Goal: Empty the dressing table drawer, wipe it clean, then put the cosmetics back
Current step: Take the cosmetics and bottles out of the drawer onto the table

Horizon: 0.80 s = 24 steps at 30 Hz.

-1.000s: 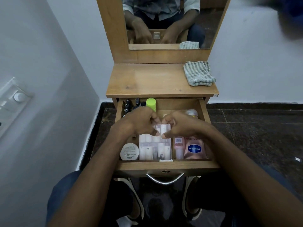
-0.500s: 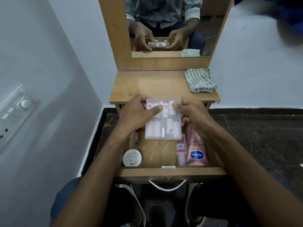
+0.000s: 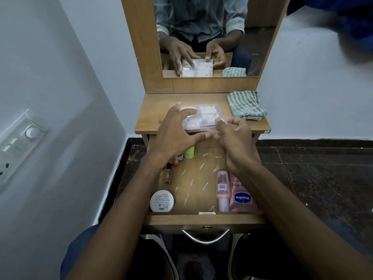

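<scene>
A clear plastic case (image 3: 203,118) of small cosmetics lies flat on the wooden table top (image 3: 159,112). My left hand (image 3: 175,134) arches over its left end with fingers spread. My right hand (image 3: 234,140) is at its front right corner, fingers loosely curled and apart. Below, the drawer (image 3: 203,220) is pulled out. In it are a round white tin (image 3: 162,201), a pink bottle (image 3: 222,188), a pink Vaseline tube (image 3: 242,197), a green bottle (image 3: 189,152), small dark-capped bottles (image 3: 178,158) and a slim tube (image 3: 168,172). White scraps dot the drawer floor.
A folded striped cloth (image 3: 245,105) sits at the table top's right back corner. The mirror (image 3: 258,47) rises behind it. A wall with a switch panel (image 3: 18,142) stands close on the left. The drawer's metal handle (image 3: 205,236) is above my knees.
Both hands lifted the clear case out of the drawer, carried it up and away from me, and set it on the table top. The middle of the drawer floor now shows.
</scene>
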Available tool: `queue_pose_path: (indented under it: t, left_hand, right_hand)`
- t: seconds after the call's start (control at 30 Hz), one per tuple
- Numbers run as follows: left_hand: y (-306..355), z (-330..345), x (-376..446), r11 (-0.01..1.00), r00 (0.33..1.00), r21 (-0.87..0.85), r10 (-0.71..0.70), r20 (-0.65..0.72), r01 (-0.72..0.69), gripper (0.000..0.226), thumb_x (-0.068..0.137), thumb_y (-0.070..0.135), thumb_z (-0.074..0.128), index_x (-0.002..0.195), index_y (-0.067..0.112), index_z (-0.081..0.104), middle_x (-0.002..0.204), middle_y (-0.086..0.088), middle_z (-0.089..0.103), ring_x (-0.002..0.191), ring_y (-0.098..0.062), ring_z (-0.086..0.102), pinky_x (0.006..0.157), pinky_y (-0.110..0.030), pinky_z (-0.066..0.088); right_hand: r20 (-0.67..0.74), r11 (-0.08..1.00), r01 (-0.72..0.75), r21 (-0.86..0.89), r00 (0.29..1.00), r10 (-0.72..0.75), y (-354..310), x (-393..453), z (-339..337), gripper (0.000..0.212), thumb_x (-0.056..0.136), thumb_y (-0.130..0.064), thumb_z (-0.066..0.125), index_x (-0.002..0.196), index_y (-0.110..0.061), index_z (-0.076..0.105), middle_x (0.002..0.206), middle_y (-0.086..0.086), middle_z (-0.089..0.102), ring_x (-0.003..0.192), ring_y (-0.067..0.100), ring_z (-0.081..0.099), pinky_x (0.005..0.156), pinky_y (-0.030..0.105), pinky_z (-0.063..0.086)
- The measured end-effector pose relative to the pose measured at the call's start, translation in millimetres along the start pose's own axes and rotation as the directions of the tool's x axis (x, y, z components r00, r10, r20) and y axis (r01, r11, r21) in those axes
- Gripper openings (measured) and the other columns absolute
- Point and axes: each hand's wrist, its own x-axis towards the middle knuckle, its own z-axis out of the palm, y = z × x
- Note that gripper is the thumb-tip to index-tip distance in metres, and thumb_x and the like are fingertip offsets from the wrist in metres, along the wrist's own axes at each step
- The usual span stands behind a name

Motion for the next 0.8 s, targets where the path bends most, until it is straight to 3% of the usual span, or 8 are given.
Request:
queue_pose_path:
  t: [0.07,0.17,0.27,0.37,0.43,0.53,0.7,0.8]
  left_hand:
    - [-2.4,1.0,5.5,0.999,0.999,0.035,0.02,-0.046,-0.019,0.068,0.079,0.041,0.091,0.14,0.027,0.067,0.158,-0.011,0.051,0.152,-0.019,0.039,0.121,-0.032,0.033]
    - [-1.8,3.3,14.0,1.0,0.993,0.016,-0.001,-0.119,0.003,0.062,0.077,0.03,0.094,0.134,0.024,0.072,0.152,-0.007,0.06,0.143,-0.019,0.051,0.115,-0.028,0.038]
    - [2.2,8.4,28.6,1.0,0.989,0.0,-0.011,-0.145,0.011,0.056,0.08,0.023,0.092,0.133,0.022,0.074,0.147,-0.005,0.065,0.135,-0.019,0.059,0.107,-0.025,0.042]
    - [4.0,14.4,45.1,0.999,0.989,0.041,-0.026,-0.143,0.032,0.05,0.083,0.017,0.089,0.131,0.024,0.075,0.142,-0.003,0.068,0.13,-0.019,0.063,0.102,-0.018,0.04]
    - [3.4,18.7,53.6,0.998,0.988,0.047,-0.037,-0.149,0.044,0.048,0.085,0.015,0.087,0.13,0.026,0.076,0.143,-0.001,0.068,0.132,-0.018,0.061,0.102,-0.014,0.036]
    - [4.2,24.7,61.6,0.998,0.987,0.052,-0.02,-0.157,0.028,0.047,0.086,0.014,0.086,0.13,0.027,0.076,0.142,-0.001,0.069,0.135,-0.018,0.06,0.112,-0.023,0.041]
    - [5.7,32.6,71.6,0.998,0.99,0.056,0.005,-0.138,0.002,0.045,0.088,0.017,0.083,0.13,0.03,0.076,0.139,0.0,0.07,0.134,-0.02,0.061,0.11,-0.027,0.045]
    - [6.4,35.6,74.3,0.999,0.991,0.049,0.016,-0.131,-0.01,0.045,0.087,0.016,0.083,0.129,0.03,0.076,0.138,0.002,0.071,0.134,-0.018,0.061,0.11,-0.028,0.046]
  right_hand:
    - [0.021,0.974,0.119,-0.195,0.993,-0.117,-3.1,1.6,-3.3,0.03,0.099,-0.018,0.07,0.123,-0.009,0.055,0.105,0.015,0.075,0.081,0.017,0.08,0.087,0.038,0.064]
    - [0.035,0.76,0.32,-0.565,0.93,-0.365,-6.0,13.7,-7.7,0.026,0.093,-0.029,0.077,0.111,-0.015,0.065,0.085,0.008,0.074,0.068,0.018,0.076,0.069,0.034,0.062]
    - [0.095,0.53,0.384,-0.756,0.865,-0.492,-6.4,25.7,-5.5,0.035,0.088,-0.036,0.078,0.116,-0.016,0.072,0.09,0.002,0.072,0.084,0.02,0.07,0.079,0.04,0.057]
    - [0.2,0.345,0.424,-0.837,0.825,-0.529,-3.2,35.2,-2.6,0.041,0.09,-0.028,0.077,0.125,-0.01,0.071,0.109,0.01,0.072,0.105,0.027,0.065,0.089,0.037,0.047]
    - [0.235,0.264,0.421,-0.868,0.816,-0.528,-3.0,40.7,-1.8,0.038,0.091,-0.022,0.075,0.126,-0.007,0.072,0.113,0.014,0.072,0.108,0.029,0.064,0.091,0.037,0.046]
    - [0.239,0.214,0.402,-0.89,0.813,-0.531,-5.0,50.2,-1.5,0.028,0.091,-0.014,0.071,0.117,-0.004,0.075,0.112,0.016,0.072,0.106,0.032,0.065,0.091,0.04,0.049]
    - [0.215,0.207,0.371,-0.905,0.821,-0.529,-6.3,57.7,-4.0,0.022,0.091,-0.01,0.068,0.109,0.0,0.074,0.109,0.017,0.068,0.1,0.033,0.063,0.088,0.041,0.049]
    - [0.195,0.239,0.367,-0.899,0.823,-0.533,-6.9,57.3,-6.3,0.022,0.091,-0.009,0.068,0.11,-0.001,0.074,0.111,0.014,0.063,0.099,0.03,0.062,0.082,0.029,0.043]
